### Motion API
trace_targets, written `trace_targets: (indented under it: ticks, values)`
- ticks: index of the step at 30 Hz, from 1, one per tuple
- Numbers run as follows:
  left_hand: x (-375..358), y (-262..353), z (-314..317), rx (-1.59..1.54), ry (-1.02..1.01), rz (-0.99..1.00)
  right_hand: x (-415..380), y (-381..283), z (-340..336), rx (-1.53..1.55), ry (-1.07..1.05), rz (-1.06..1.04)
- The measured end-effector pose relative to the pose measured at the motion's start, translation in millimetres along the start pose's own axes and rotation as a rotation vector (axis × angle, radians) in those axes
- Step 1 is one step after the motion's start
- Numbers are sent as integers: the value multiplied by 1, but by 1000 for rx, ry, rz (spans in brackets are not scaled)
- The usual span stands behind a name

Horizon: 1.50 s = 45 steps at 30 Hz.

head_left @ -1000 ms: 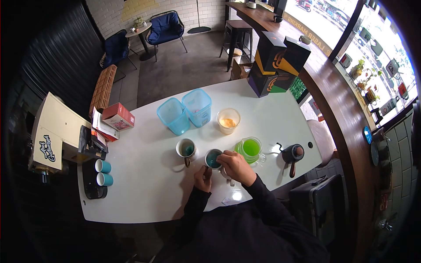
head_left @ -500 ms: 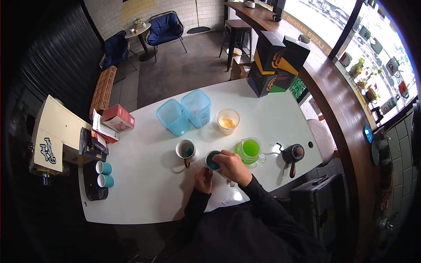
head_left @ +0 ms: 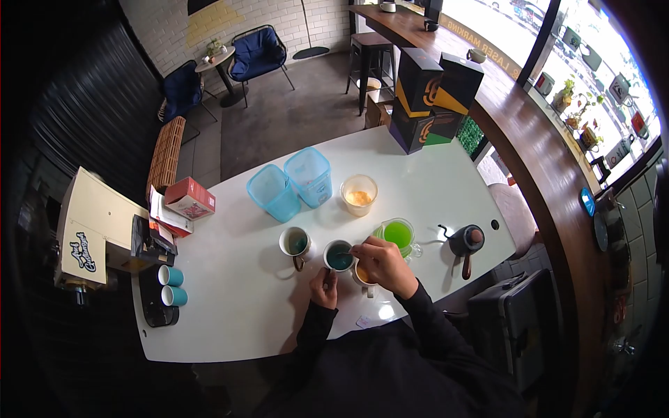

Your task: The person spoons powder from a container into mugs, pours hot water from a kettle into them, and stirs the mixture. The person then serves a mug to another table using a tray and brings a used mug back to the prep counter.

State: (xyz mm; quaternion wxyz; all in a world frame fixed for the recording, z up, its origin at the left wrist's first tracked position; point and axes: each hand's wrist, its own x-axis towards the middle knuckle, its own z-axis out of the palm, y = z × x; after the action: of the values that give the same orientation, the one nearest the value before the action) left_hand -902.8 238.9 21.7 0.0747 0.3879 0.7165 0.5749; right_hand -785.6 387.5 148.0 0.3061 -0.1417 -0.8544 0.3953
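Observation:
A white-rimmed cup (head_left: pixel 339 259) with dark teal liquid stands on the white table in front of me. My left hand (head_left: pixel 324 288) is closed at its near side, fingers gripping the cup low. My right hand (head_left: pixel 387 267) is pinched at the cup's right rim; what its fingertips hold is too small to make out. Partly under that hand stands a mug (head_left: pixel 370 292) with orange contents. To the left is another mug (head_left: pixel 295 242) with a brown handle. Behind my right hand stands a glass server (head_left: pixel 398 235) with bright green liquid.
Two blue plastic containers (head_left: pixel 273 192) and a clear cup (head_left: pixel 359 196) with orange residue stand further back. A dark gooseneck kettle (head_left: pixel 466 241) is at right. Black boxes (head_left: pixel 418 83) are stacked at the far edge. Teal cups (head_left: pixel 171 276) and a cream machine (head_left: pixel 87 230) are at left.
My right hand has moved right from above the cup to its rim, uncovering more teal liquid and the mug with orange contents. My left hand stays at the cup. The view has shifted slightly.

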Motion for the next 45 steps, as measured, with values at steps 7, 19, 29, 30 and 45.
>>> trace_targets:
  ticks: [7, 19, 29, 30, 45]
  values:
    - [-2, -13, 6, -60, 59, -61, -1, -18, -20, 119, 190, 61]
    - [-3, -10, 4, -89, 58, -100, -23, -2, -23, 328, 242, 333]
    - [-1, 7, -2, -327, -11, -158, -46, 2, -55, 610, 436, 389]
    - [-1, 8, 0, -329, 4, -144, -49, 2, -59, 645, 454, 395]
    - [0, 11, 8, -276, 10, -140, -80, 4, -85, 875, 638, 417]
